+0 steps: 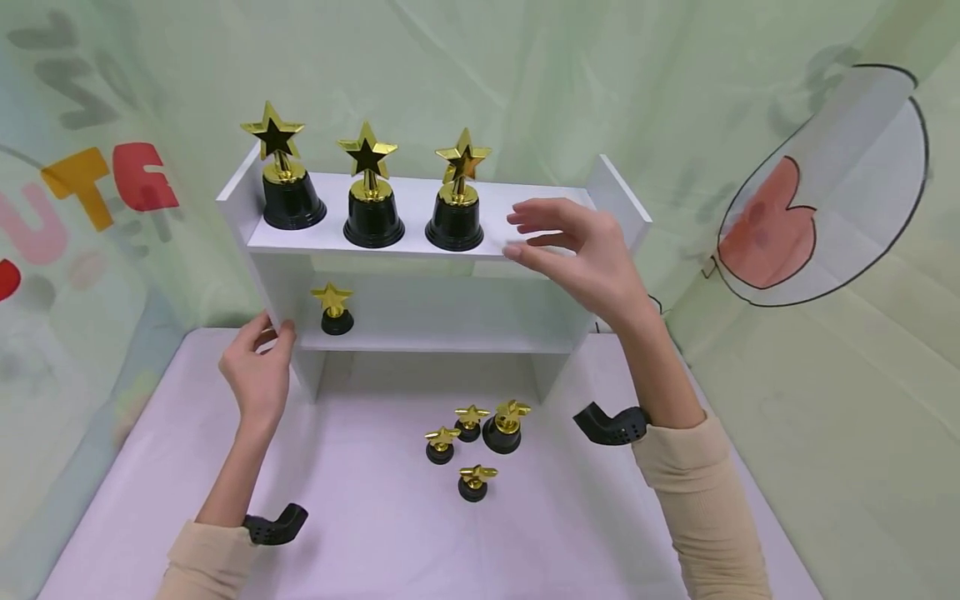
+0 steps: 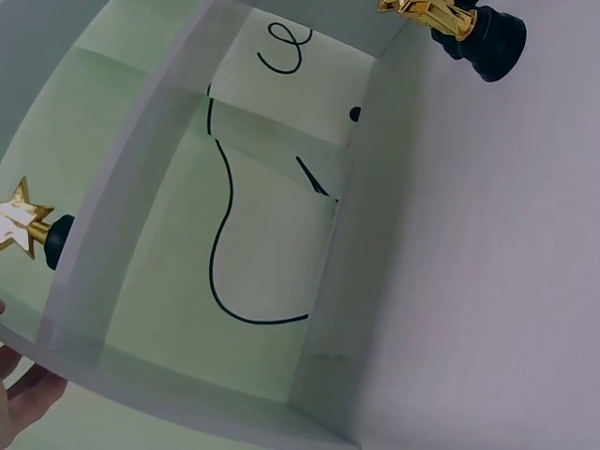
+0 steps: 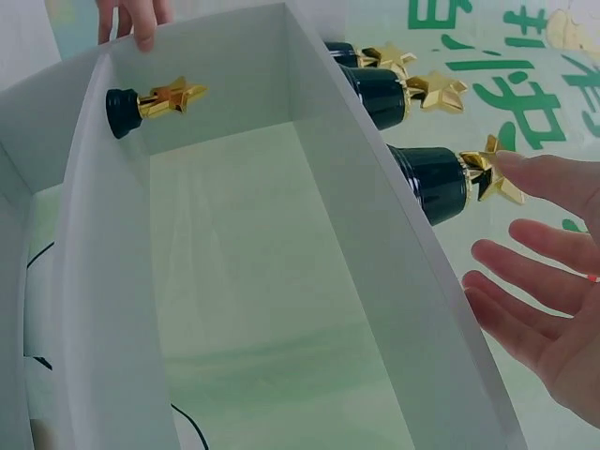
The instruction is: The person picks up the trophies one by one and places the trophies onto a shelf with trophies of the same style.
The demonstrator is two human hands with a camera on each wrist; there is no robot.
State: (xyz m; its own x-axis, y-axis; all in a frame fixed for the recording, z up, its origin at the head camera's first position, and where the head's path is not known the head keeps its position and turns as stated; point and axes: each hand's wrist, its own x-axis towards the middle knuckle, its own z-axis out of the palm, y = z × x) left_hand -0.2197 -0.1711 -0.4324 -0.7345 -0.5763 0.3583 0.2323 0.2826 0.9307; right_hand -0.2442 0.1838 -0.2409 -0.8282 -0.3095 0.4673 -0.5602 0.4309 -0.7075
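A white two-tier shelf [image 1: 450, 342] stands on the table. My left hand [image 1: 258, 371] grips the front edge of its left side panel; part of that hand shows in the left wrist view. On the top board stand three large star trophies with black bases: left [image 1: 292, 196], middle [image 1: 372, 215] and right [image 1: 454, 218]. A small star trophy [image 1: 337, 317] stands on the lower board at the left. My right hand [image 1: 592, 250] hovers at the top board's right part, beside the right trophy, fingers spread from the thumb and holding nothing.
On the table [image 1: 390, 533] before the shelf stand several smaller star trophies, among them a bigger one [image 1: 502, 432] and a front one [image 1: 473, 483]. Curtains with printed letters and a heart drawing [image 1: 772, 233] hang around. Black cameras [image 1: 611, 425] sit on both wrists.
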